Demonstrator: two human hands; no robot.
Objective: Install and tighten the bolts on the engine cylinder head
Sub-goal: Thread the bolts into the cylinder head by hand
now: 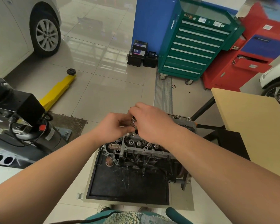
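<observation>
Right now the cylinder head sits at the centre of the frame, on top of the engine, which stands on a dark tray on the tiled floor. Above its upper left end my two hands meet. My right hand comes in from the right with fingers curled down round a small metal piece, which looks like a socket or bolt head, though I cannot tell which. My left hand reaches from the left, its fingertips pinching the same piece from the other side. A row of round metal caps shows along the head just below my hands.

Further out, a wooden table stands at the right edge. A green tool cabinet and a red one stand at the upper right. A yellow lift arm lies on the floor at the left, below a white car in the upper left.
</observation>
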